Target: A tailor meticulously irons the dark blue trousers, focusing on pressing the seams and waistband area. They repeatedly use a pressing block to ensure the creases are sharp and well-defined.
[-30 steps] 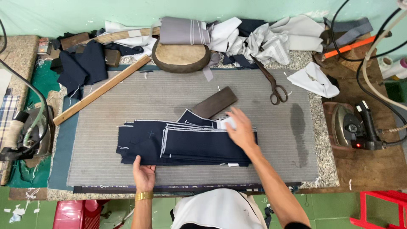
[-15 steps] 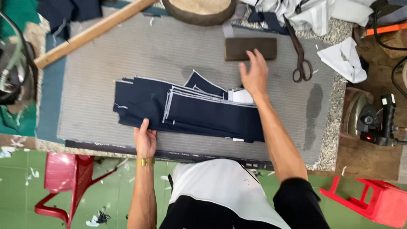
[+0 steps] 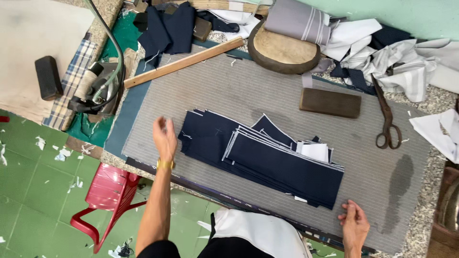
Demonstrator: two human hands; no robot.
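At the far left of the table, a steam iron [image 3: 95, 88] rests on its side on green cloth, with a dark block [image 3: 48, 77] beside it on a pale surface. A red plastic chair [image 3: 106, 198] stands on the green floor below. A long wooden ruler [image 3: 184, 62] lies slantwise along the upper edge of the grey striped pressing mat [image 3: 229, 91].

The left hand [image 3: 165, 136] hovers open above the mat, fingers loosely spread, holding nothing, just beside the left end of the stack of navy fabric pieces [image 3: 263, 157]. The stack lies in the middle of the mat, its pieces fanned and stepped so that the white-edged borders show one behind another; a small white piece [image 3: 315, 151] sits on top toward the right. The pieces look gathered into one pile but not squared: the edges are still staggered, so the evening-up seems only partly done.

Above the stack lie a round wooden pressing block [image 3: 282, 50] and a flat dark wooden block [image 3: 330, 102]. The right hand [image 3: 355, 224] rests open at the near edge of the mat, fingertips close to the stack's lower right corner, gripping nothing. Scissors [image 3: 386, 117] lie further right, near loose white cloth [image 3: 437, 129].
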